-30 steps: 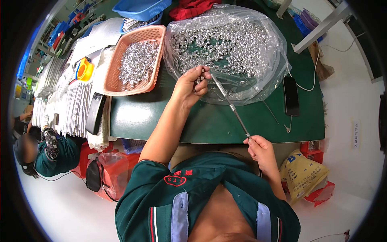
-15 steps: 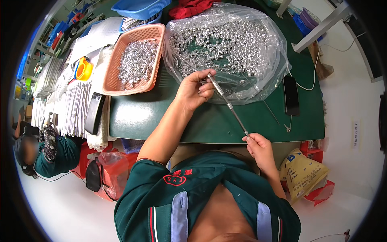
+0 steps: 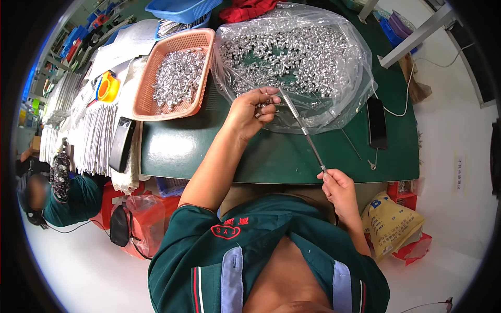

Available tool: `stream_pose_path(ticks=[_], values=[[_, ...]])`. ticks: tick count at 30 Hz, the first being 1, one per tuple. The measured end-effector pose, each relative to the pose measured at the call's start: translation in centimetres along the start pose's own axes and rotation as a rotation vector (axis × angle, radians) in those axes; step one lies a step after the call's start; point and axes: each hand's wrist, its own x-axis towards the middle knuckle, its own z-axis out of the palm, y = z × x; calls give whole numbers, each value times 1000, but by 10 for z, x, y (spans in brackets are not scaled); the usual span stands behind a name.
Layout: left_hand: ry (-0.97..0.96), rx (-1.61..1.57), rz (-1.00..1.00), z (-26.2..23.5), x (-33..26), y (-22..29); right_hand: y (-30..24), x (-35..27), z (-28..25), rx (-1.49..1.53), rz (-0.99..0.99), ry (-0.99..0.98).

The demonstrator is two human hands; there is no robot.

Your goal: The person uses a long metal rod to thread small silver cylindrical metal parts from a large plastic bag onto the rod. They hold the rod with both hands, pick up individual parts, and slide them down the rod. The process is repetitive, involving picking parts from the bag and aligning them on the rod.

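Note:
A thin metal rod (image 3: 314,149) slants up and to the left from my right hand (image 3: 340,192), whose thumb and fingers pinch its lower end. Shiny silver sleeves (image 3: 290,104) sit around the rod's upper part. My left hand (image 3: 252,111) is beside the rod's top end, slightly apart from it. Its fingers are curled over several small silver metal pieces (image 3: 259,110), partly hidden in the palm. Beyond both hands lies a clear plastic bag (image 3: 360,78), spread open with a great many small silver pieces (image 3: 318,57) on it.
An orange-pink basket (image 3: 140,104) of similar pieces stands left of the bag, with blue baskets (image 3: 182,11) behind. Phones lie at the left (image 3: 122,145) and right (image 3: 376,122) of the green table (image 3: 198,156). A thin rod (image 3: 352,144) rests near a key (image 3: 372,165). Another person (image 3: 73,201) is at far left.
The rod's top end has come away from my left fingertips and shifted slightly right. My right hand has moved a little right with the rod.

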Motion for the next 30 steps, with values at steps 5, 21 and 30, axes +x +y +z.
stream_pose_path(ticks=[5, 21, 30], values=[[-72, -117, 35, -5, 2, 0, 4, -6, -5, -5, 4, 1], [-216, 145, -28, -12, 2, 4, 7, -4, -23, -325, -127, 87], [-245, 21, -53, -5, -1, -4, 6, -3, -8, 1, 21, -40]])
